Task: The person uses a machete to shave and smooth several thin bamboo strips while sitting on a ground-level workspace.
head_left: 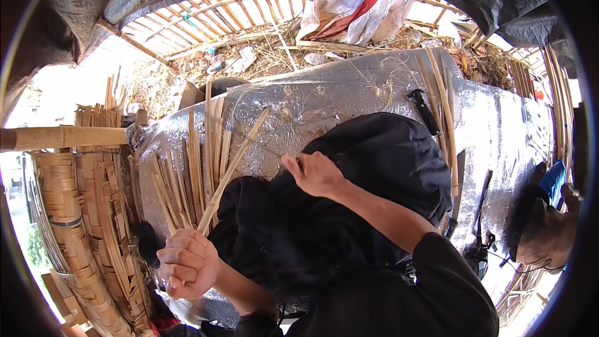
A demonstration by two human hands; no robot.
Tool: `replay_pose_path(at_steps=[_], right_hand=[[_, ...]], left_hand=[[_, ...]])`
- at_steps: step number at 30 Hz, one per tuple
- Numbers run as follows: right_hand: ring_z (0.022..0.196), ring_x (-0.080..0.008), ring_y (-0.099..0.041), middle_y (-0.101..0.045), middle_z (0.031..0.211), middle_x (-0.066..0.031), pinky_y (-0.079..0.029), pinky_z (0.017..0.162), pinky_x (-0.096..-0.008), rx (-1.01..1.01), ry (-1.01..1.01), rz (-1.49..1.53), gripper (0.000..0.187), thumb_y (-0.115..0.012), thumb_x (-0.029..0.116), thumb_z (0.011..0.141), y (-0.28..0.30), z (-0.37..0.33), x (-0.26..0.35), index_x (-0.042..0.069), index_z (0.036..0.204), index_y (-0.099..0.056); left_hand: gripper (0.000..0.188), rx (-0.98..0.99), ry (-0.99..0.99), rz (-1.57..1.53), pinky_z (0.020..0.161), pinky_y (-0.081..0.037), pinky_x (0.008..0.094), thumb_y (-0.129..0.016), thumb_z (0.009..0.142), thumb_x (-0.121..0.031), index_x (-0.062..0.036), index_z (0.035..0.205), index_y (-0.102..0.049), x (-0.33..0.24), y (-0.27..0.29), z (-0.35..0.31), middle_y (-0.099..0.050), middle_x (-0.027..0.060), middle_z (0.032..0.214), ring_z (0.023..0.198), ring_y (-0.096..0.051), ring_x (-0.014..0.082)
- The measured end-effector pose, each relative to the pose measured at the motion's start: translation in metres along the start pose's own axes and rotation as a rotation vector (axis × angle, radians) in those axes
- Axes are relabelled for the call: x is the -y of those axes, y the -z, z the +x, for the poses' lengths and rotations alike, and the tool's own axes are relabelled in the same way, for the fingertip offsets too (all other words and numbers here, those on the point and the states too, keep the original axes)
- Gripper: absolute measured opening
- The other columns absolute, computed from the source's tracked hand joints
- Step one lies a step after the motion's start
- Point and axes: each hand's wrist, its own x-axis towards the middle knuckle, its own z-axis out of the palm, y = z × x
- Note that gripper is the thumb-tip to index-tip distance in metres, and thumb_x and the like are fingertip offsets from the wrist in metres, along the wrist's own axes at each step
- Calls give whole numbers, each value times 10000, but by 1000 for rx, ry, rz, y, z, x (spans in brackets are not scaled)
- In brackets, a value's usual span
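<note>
My left hand [189,263] is closed in a fist round the lower end of a bamboo strip [235,162], which slants up and to the right, away from me. My right hand [314,175] hovers over my black-clothed lap with its fingers curled together; whatever they may grip is hidden or too thin to make out. Beyond my left hand, several split bamboo strips [194,171] lie side by side on the silvery sheet [293,97]. A black-handled tool [423,112] rests on the sheet beyond my right knee.
Rolled woven bamboo mats [70,212] stand at the left below a thick bamboo pole [68,137]. Long strips [444,112] lie right of my knee. Another person [546,234] is partly in view at the right edge. White sacks [359,15] and a slatted bamboo fence [206,17] are at the back.
</note>
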Motion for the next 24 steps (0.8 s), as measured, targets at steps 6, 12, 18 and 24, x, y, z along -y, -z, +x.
replay_pose_path(at_steps=[6, 12, 18, 24], right_hand=[[871, -481, -680, -670, 845, -335, -537, 843, -556, 43, -118, -34, 769, -373, 575, 1029, 19, 54, -33, -83, 792, -692], [762, -492, -661, -606, 693, -338, -534, 739, -555, -107, 171, 99, 743, -403, 556, 1032, -5, 5, 12, -46, 671, -650], [690, -482, -662, -578, 628, -335, -535, 666, -534, -103, -41, 25, 844, -382, 618, 1024, -7, 69, -37, -68, 572, -576], [851, -511, -665, -648, 782, -348, -528, 798, -562, -13, -95, 52, 795, -384, 586, 1030, -17, 56, -31, -98, 736, -665]], left_hand=[[479, 21, -5, 12, 385, -252, 252, -465, 906, -252, -140, 486, -263, 3, -3, 3, -299, -31, 408, 331, -244, 88], [465, -37, 3, -12, 380, -237, 246, -461, 894, -239, -136, 487, -260, -1, 14, 1, -293, -29, 411, 335, -238, 78], [445, -42, -1, -10, 376, -204, 246, -458, 891, -225, -138, 496, -274, -2, 10, -2, -279, -36, 416, 344, -219, 76], [461, -103, 7, -92, 423, -181, 264, -462, 904, -233, -144, 506, -247, 0, 37, -6, -258, -41, 433, 375, -212, 78]])
